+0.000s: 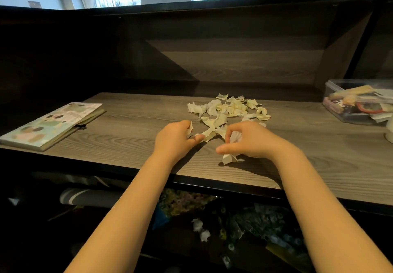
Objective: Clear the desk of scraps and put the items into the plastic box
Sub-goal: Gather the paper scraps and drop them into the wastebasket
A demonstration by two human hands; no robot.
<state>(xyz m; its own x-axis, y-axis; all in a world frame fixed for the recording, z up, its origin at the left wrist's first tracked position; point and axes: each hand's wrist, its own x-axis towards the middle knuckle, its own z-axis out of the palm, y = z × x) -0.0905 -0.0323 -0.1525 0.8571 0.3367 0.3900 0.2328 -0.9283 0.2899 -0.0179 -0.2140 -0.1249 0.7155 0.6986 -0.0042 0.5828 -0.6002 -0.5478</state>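
A heap of pale yellow and white paper scraps [230, 108] lies in the middle of the wooden desk [131, 115]. My left hand [175, 137] rests at the heap's near edge, fingers curled round a few scraps. My right hand [247, 139] grips a crumpled white scrap [235, 137], and another scrap [228, 158] lies under it on the desk. A clear plastic box [359, 101] with several items inside stands at the far right.
A pastel-covered notebook [52, 124] lies at the desk's left end. A white object [390, 133] shows at the right edge. The desk's dark front edge [212, 184] runs below my forearms, with scraps and cluttered things on the floor beneath.
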